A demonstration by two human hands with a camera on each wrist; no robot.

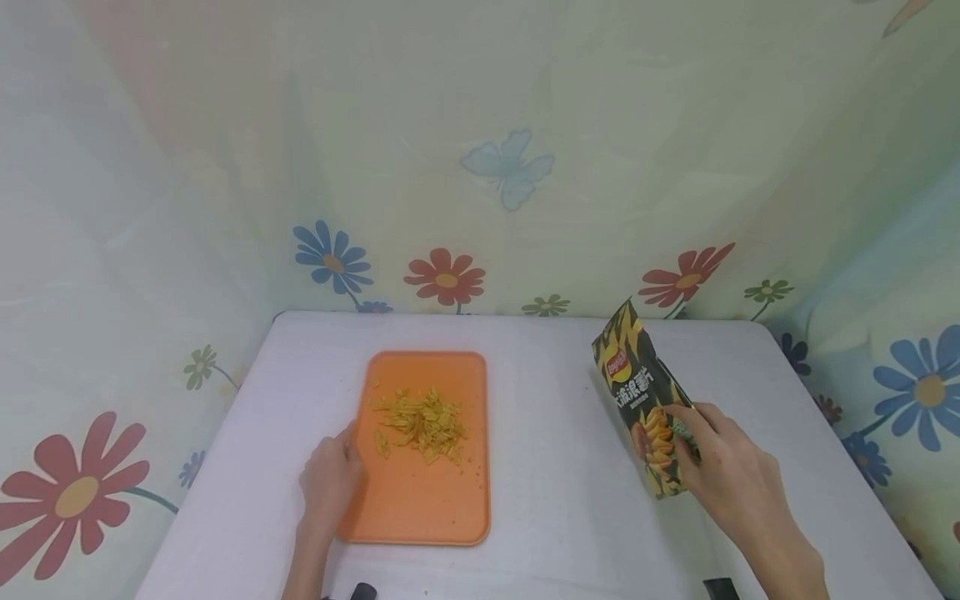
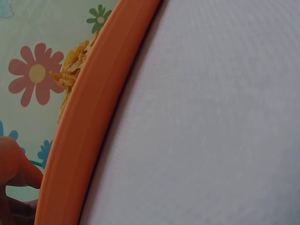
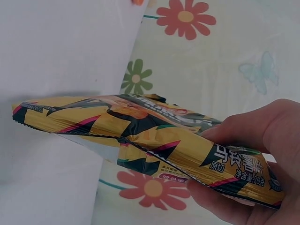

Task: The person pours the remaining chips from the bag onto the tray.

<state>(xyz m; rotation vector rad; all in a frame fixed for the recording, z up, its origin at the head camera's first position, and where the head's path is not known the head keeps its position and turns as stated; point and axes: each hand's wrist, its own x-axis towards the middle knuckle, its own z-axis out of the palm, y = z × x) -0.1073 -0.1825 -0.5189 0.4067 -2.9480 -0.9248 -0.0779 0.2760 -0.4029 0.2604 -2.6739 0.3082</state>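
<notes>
An orange tray (image 1: 420,508) lies on the white table, left of the middle, with a heap of broken yellow chips (image 1: 426,423) on its upper half. At the tray's left edge is my left hand (image 1: 332,475), its thumb and fingers gripping the rim. The left wrist view shows the tray's side wall (image 2: 89,131) up close, chips showing above it. Over the right part of the table my right hand (image 1: 738,475) holds a black and yellow chip bag (image 1: 633,383), tilted. Thumb and fingers (image 3: 220,201) pinch the bag from both faces in the right wrist view.
The white table (image 1: 547,467) ends at a flower-printed cloth (image 1: 600,167) that hangs behind it and on both sides. Small crumbs lie on the tray around the heap. Black wrist gear (image 1: 722,588) shows at the bottom edge.
</notes>
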